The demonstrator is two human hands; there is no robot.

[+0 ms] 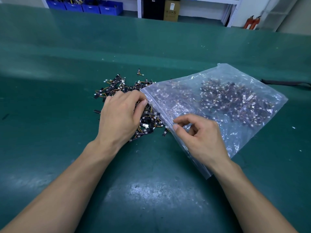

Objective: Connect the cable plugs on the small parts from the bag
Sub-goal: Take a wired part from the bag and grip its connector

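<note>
Nothing connected yet. My left hand (121, 115) curls over small black wired parts (116, 86) spilled left of the clear plastic bag (235, 98), grip hidden; right hand (202, 137) rests loosely open on bag. Next: pinch one white plug (100, 90).

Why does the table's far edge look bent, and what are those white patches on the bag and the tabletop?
Head view: the wide-angle lens bows the table edge; light glints off the crinkled bag, veiling some parts inside, and leaves a dull sheen on the tabletop nearest the camera; the shelves behind look soft.
</note>
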